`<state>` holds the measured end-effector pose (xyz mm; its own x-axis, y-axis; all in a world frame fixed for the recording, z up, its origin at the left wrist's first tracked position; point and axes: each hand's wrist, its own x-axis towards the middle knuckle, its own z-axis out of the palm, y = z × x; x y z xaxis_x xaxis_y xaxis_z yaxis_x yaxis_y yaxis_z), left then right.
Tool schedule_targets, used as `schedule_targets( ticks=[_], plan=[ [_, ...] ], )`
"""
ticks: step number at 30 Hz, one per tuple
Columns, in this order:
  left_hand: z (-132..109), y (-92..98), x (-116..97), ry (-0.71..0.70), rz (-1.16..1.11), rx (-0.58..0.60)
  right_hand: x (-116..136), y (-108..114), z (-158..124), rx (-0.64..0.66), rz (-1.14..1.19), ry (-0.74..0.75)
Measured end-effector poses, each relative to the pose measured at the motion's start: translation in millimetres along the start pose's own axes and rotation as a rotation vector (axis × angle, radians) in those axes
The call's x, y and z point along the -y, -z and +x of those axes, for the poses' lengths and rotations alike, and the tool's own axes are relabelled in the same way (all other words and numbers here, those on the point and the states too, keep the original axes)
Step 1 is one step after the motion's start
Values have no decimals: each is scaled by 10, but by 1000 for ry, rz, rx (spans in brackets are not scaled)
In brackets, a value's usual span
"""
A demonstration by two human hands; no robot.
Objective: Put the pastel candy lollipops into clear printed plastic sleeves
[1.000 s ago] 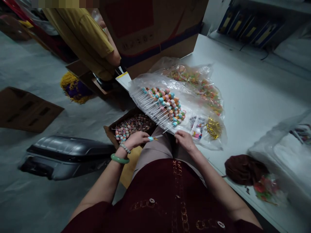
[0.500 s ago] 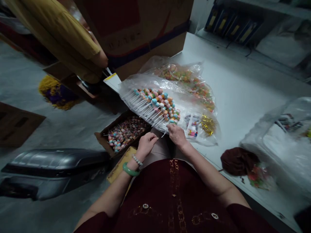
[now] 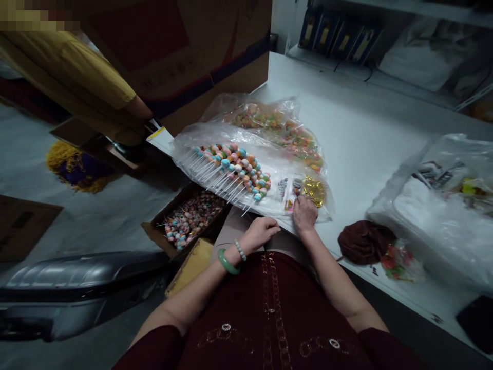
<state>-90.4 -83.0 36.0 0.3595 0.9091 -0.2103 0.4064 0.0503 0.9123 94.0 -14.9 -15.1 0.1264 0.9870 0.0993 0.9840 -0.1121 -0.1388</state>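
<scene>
My left hand point(image 3: 262, 232), with a beaded bracelet and a green bangle at its wrist, hovers in front of the table edge with its fingers curled together. Whatever its fingertips may hold cannot be made out. Fingers bent, my right hand point(image 3: 305, 211) reaches down onto small printed plastic packets point(image 3: 288, 202), beside a bundle of gold twist ties point(image 3: 314, 190). Its fingertips are partly hidden against the packets. To the left, a pile of pastel candy skewers point(image 3: 239, 167) lies on a clear plastic bag point(image 3: 277, 208), white sticks pointing toward me.
Behind lies a bag of colourful candies point(image 3: 269, 117). An open carton of small wrapped pieces point(image 3: 154, 231) stands below left, near a grey suitcase point(image 3: 84, 277). A large cardboard box point(image 3: 215, 77) and a person's yellow sleeve point(image 3: 88, 77) are beyond. Brown cloth point(image 3: 364, 241) lies right.
My right hand has left a candy skewer on the pile's near end and moved right to the packets. My left hand has shifted right, toward my middle. The view has turned slightly.
</scene>
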Motion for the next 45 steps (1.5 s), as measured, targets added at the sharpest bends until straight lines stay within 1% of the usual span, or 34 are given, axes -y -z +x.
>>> schedule_targets(
  ticks=[3, 5, 6, 8, 9, 11, 12, 14, 15, 16, 18, 19, 20, 21, 23, 24, 26, 28, 29, 32, 34, 36, 38, 41, 43, 45],
  plan=[
    [140, -77, -58, 46, -117, -68, -50, 49, -99, -115, 19, 57],
    [268, -122, -95, 72, -244, -174, -64, 106, -197, -162, 50, 101],
    [340, -142, -114, 71, -319, -227, -62, 139, -252, -165, 71, 132],
    [484, -172, -150, 53, -469, -271, -39, 213, -363, -129, 126, 218],
    [546, -180, -164, 55, -541, -265, -20, 253, -412, -98, 160, 266],
    [628, -179, -175, 107, -686, -254, 28, 329, -483, -41, 268, 336],
    [642, -169, -172, 146, -757, -271, 53, 361, -501, -30, 356, 334],
    [615, -136, -151, 202, -883, -332, 104, 399, -501, -18, 607, 242],
    [577, -117, -134, 208, -929, -346, 131, 403, -487, 25, 754, 170],
    [527, -99, -116, 206, -958, -340, 159, 397, -468, 108, 899, 101],
    [407, -74, -73, 202, -964, -307, 224, 364, -430, 331, 1132, -12],
    [344, -65, -50, 206, -947, -289, 263, 344, -417, 415, 1202, -46],
    [282, -55, -26, 210, -922, -275, 304, 326, -410, 460, 1238, -64],
    [223, -42, 0, 214, -896, -264, 348, 312, -411, 466, 1241, -70],
    [112, 5, 52, 217, -861, -242, 439, 302, -429, 447, 1174, -49],
    [58, 42, 80, 220, -856, -236, 485, 306, -441, 458, 1128, -22],
    [-46, 145, 140, 231, -866, -255, 582, 325, -456, 530, 1055, 36],
    [-142, 271, 212, 254, -900, -332, 694, 351, -444, 586, 983, 109],
    [-185, 336, 253, 266, -928, -386, 760, 363, -425, 576, 924, 154],
    [-283, 503, 375, 310, -1025, -544, 1005, 381, -341, 456, 640, 293],
    [-324, 575, 440, 321, -1080, -616, 1180, 364, -291, 412, 426, 365],
    [-356, 611, 480, 316, -1127, -674, 1317, 324, -272, 379, 239, 398],
    [-384, 619, 501, 321, -1131, -718, 1385, 272, -287, 309, 108, 397],
    [-410, 601, 507, 333, -1070, -727, 1351, 204, -342, 239, 25, 340],
    [-411, 585, 496, 321, -1042, -693, 1269, 181, -373, 260, -19, 271],
    [-399, 574, 468, 314, -1050, -622, 1170, 179, -388, 302, -66, 206]
  ],
)
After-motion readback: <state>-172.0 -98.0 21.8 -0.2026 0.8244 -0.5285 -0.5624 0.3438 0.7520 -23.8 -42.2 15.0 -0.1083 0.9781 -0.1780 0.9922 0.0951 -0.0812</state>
